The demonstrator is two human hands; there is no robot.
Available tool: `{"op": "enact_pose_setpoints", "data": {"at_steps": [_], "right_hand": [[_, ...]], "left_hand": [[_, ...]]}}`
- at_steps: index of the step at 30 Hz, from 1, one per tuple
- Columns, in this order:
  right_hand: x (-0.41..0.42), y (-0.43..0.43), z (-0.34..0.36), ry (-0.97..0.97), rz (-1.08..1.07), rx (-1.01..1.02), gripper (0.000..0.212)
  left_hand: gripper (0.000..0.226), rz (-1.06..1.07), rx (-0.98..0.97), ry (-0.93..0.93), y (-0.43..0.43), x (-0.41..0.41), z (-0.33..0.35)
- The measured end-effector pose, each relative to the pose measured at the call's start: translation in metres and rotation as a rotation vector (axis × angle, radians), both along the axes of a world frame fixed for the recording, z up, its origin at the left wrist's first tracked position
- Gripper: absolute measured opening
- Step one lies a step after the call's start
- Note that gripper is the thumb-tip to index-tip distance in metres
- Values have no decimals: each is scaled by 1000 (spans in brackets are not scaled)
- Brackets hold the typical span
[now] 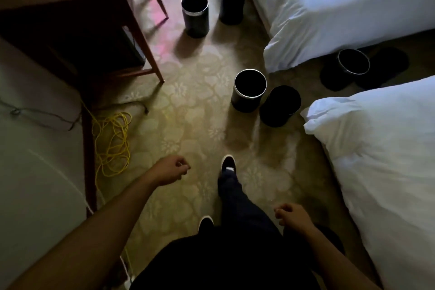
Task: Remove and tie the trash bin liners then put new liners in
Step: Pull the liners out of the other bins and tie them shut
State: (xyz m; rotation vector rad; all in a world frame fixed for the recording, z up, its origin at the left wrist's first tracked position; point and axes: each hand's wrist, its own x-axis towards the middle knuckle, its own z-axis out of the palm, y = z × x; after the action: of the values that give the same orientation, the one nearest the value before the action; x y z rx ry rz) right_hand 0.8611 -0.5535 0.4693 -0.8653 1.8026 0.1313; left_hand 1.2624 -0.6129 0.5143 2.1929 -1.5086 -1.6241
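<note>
Trash bin (246, 101) nearest us stands upright on the carpet (188, 106) just beside the bed (329, 19) corner, more bins (195, 21) beyond it. Our left hand (171, 168) and right hand (292, 215) hang with fingers loosely curled, holding nothing.

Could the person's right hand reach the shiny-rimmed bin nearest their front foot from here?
Probably not yet: the right hand hangs empty well short of the bin. Bare carpet lies between, so a step should do.

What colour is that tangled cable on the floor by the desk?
Yellow; the cable shows clearly in the head view.
</note>
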Motion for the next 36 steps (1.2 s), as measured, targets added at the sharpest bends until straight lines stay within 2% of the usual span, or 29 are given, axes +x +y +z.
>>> {"op": "enact_pose_setpoints", "data": {"at_steps": [2, 5, 9, 17, 23, 28, 32, 36], "right_hand": [[2, -37, -7, 1, 1, 28, 11], [7, -112, -21, -18, 26, 53, 18], [30, -238, -20, -66, 91, 29, 16], [165, -499, 39, -254, 306, -244, 8], [262, -659, 60, -383, 336, -257, 13], [292, -753, 56, -268, 341, -237, 14], [271, -798, 36, -118, 317, -145, 14], [245, -837, 21, -68, 229, 3, 12]], "left_hand": [[15, 0, -23, -9, -57, 6, 1], [15, 36, -29, -21, -133, 20, 1], [14, 140, 1, -57, -201, 52, 2], [13, 316, 110, -114, -283, 124, 4], [12, 383, 212, -98, -357, 187, -21], [16, 300, 232, -48, -476, 229, -31], [15, 183, 183, -60, -606, 256, -19], [14, 66, 98, -43, -744, 271, -7]]}}
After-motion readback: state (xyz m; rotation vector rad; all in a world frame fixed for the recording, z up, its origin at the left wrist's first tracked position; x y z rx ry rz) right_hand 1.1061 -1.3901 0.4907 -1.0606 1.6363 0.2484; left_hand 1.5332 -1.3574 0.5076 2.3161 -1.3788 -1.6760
